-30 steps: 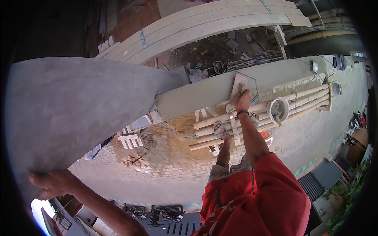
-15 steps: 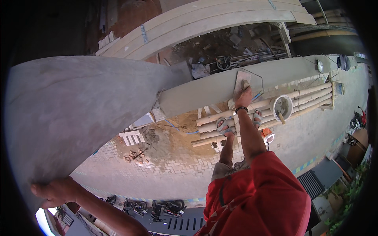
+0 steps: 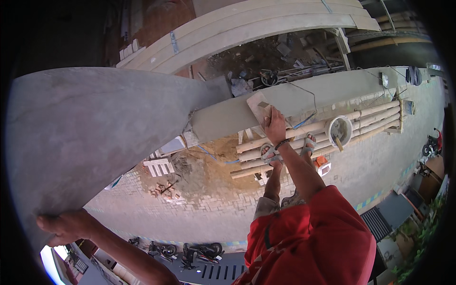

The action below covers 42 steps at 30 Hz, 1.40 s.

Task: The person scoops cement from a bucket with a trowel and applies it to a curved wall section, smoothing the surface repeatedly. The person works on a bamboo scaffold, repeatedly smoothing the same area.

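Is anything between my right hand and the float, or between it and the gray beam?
Nothing visible: your right hand grips the float, which appears to lie on the gray beam. A bent wire is right of the float.

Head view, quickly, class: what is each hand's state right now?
Left hand: against the edge of the grey plastered surface; open or closed cannot be told.
Right hand: closed, holding the flat float.

left hand (image 3: pixel 66 226) rests against the edge of the grey column (image 3: pixel 95 123), its forearm (image 3: pixel 126 254) slanting up there; right of the column, the right hand (image 3: pixel 275 127) has curled fingers (image 3: pixel 270 118), its forearm angled columnward.
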Available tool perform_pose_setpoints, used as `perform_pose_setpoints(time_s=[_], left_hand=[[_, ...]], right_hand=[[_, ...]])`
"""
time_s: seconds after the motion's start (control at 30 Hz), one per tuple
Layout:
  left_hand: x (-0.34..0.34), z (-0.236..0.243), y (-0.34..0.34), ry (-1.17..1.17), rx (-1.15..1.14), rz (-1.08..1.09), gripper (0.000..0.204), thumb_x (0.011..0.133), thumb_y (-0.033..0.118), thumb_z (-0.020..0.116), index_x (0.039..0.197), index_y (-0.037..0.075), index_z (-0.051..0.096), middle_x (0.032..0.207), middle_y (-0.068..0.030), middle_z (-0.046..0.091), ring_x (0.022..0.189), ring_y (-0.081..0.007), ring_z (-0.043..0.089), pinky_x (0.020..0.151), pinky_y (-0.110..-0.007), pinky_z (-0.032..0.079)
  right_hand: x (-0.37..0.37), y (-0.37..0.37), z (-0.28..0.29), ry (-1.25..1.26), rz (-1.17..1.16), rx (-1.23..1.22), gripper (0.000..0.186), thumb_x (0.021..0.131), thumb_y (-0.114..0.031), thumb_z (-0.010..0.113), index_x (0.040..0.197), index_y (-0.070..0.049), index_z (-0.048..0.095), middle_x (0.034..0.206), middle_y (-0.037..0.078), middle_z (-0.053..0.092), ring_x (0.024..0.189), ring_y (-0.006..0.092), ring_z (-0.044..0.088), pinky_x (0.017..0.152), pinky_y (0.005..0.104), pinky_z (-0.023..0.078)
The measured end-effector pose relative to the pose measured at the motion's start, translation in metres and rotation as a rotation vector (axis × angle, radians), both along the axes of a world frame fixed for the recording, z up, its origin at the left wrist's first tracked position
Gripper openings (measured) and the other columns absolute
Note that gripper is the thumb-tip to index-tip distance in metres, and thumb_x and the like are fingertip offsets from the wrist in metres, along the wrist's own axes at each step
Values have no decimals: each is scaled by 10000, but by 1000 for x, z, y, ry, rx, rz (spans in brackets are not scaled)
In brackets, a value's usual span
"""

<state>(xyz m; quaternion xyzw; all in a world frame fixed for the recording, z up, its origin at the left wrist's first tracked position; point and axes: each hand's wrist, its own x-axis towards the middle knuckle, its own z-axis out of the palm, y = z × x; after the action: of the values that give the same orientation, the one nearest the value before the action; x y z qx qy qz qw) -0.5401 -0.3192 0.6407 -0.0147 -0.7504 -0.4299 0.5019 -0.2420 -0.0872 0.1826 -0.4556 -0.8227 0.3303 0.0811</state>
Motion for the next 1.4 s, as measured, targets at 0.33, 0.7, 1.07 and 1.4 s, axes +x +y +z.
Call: perform_pose_setpoints(time_s=[0.33, 0.7, 1.07, 1.4], left_hand=[[-12, 4, -25, 7, -261, -42, 745, 839, 335, 638, 1265, -101, 210, 1128, -294, 422, 944, -342, 560, 726, -412, 575], [7, 4, -1, -81, -384, 208, 734, 879, 536, 430, 1291, -40, 237, 1213, -253, 411, 1051, -404, 503, 727, -507, 554], [17, -6, 33, -134, -54, 79, 585, 928, 514, 362, 1249, 26, 340, 1175, -198, 462, 1085, -365, 499, 789, -490, 534], [13, -2, 16, -61, -196, 0, 717, 854, 473, 518, 1267, -31, 217, 1130, -262, 464, 950, -389, 600, 676, -506, 604]], right_hand=[[41, 105, -14, -324, 6, 162, 477, 824, -148, 579, 1275, -66, 447, 1087, 153, 565, 1008, 378, 541, 809, 528, 441], [-40, -21, -29, -104, 80, -4, 467, 842, -151, 560, 1256, 12, 420, 1029, 237, 572, 882, 429, 567, 790, 510, 457], [-85, -99, 3, 176, 207, -567, 504, 787, -229, 650, 1158, 29, 425, 970, 266, 609, 895, 416, 613, 788, 460, 507], [-110, -86, 7, 126, 271, -162, 638, 717, -167, 650, 1296, -41, 415, 906, 205, 623, 813, 382, 623, 730, 461, 523]])
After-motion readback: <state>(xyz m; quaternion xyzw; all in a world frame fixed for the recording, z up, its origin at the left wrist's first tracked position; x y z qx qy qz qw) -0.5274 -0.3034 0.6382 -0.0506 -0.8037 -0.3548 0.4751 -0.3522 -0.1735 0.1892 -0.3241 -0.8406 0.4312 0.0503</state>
